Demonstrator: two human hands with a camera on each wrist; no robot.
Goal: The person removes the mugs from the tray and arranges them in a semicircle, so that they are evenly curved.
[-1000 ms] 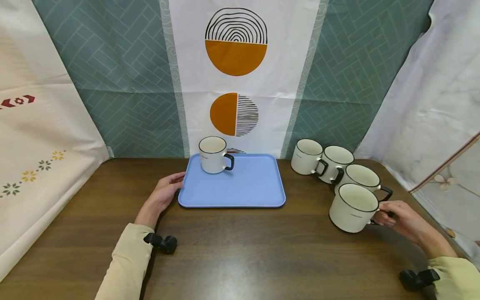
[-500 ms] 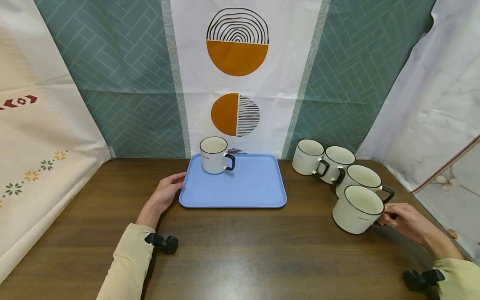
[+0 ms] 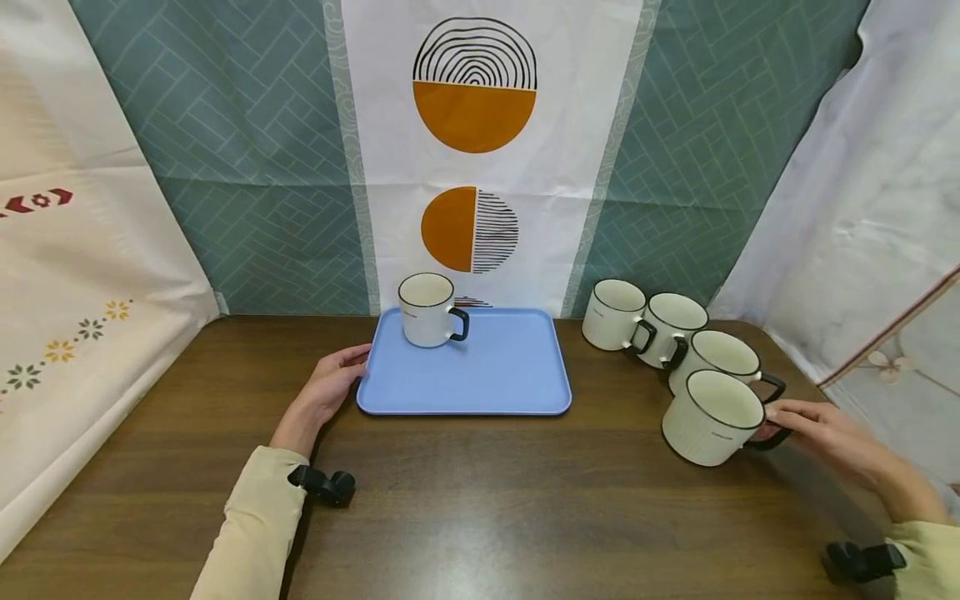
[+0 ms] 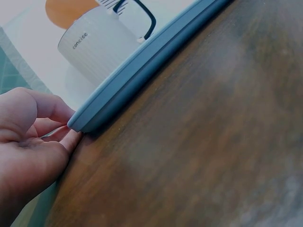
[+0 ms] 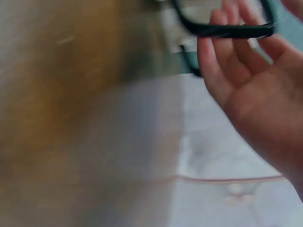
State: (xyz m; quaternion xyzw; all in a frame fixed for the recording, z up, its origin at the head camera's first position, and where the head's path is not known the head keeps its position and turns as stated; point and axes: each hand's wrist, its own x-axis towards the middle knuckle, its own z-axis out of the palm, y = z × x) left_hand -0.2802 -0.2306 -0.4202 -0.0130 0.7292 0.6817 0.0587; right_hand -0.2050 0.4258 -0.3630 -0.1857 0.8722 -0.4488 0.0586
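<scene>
In the head view, my left hand (image 3: 330, 385) holds the left edge of a light blue tray (image 3: 495, 375); the left wrist view shows fingertips (image 4: 64, 113) pinching its rim. On the tray's back left stands a white mug (image 3: 424, 321) with a black rim and handle. My right hand (image 3: 828, 437) is beside the handle of the nearest white mug (image 3: 701, 429) at the right. In the right wrist view, its loosely extended fingers (image 5: 227, 71) lie behind the black handle (image 5: 232, 31), not wrapped round it. Whether they touch it I cannot tell.
Behind that mug, more white mugs stand close together in a slanting row: one mug (image 3: 697, 360), another mug (image 3: 663, 321) and a back mug (image 3: 607, 317). All are on the brown wooden table (image 3: 480, 500). Patterned cloths (image 3: 480, 167) hang at the back and sides.
My right hand has loosened from the front mug's handle and drawn back slightly to the right, so more of the handle shows. The mug has turned a little. My left hand stays at the tray.
</scene>
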